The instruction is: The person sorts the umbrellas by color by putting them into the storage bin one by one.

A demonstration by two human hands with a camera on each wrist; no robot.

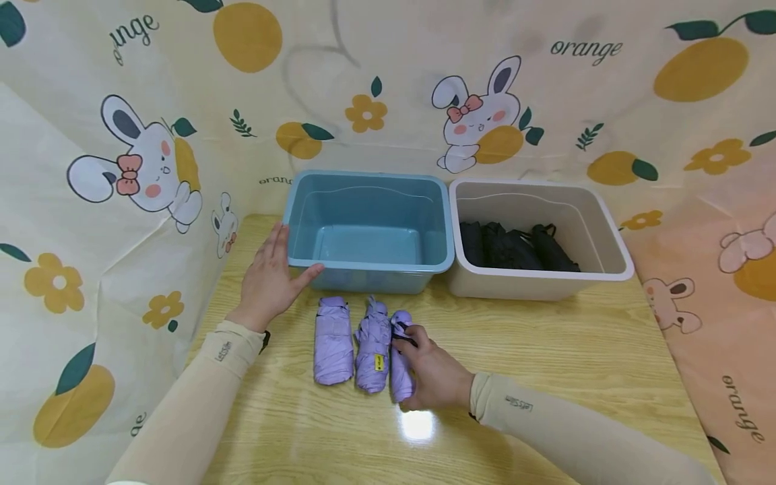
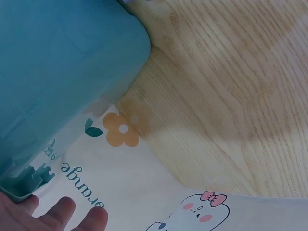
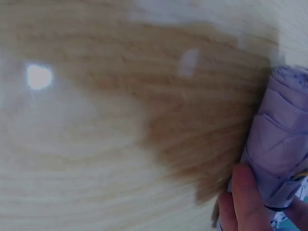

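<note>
Three purple folded umbrellas lie side by side on the table in the head view: a left one [image 1: 333, 343], a middle one [image 1: 372, 350] with a yellow tag, and a right one [image 1: 401, 380]. My right hand [image 1: 433, 370] grips the right umbrella from its right side, partly covering it. In the right wrist view, fingertips press against that purple umbrella [image 3: 279, 130]. My left hand [image 1: 269, 276] rests against the left front corner of a blue bin [image 1: 370, 271], fingers extended along its side and thumb over the front rim. Fingertips [image 2: 60, 211] show under the rim in the left wrist view.
A beige bin [image 1: 515, 286] stands right of the blue one, with several black folded umbrellas [image 1: 515, 246] inside. Behind and beside the wooden table [image 1: 545, 343] hangs a printed cloth [image 1: 388, 54] with rabbits and oranges.
</note>
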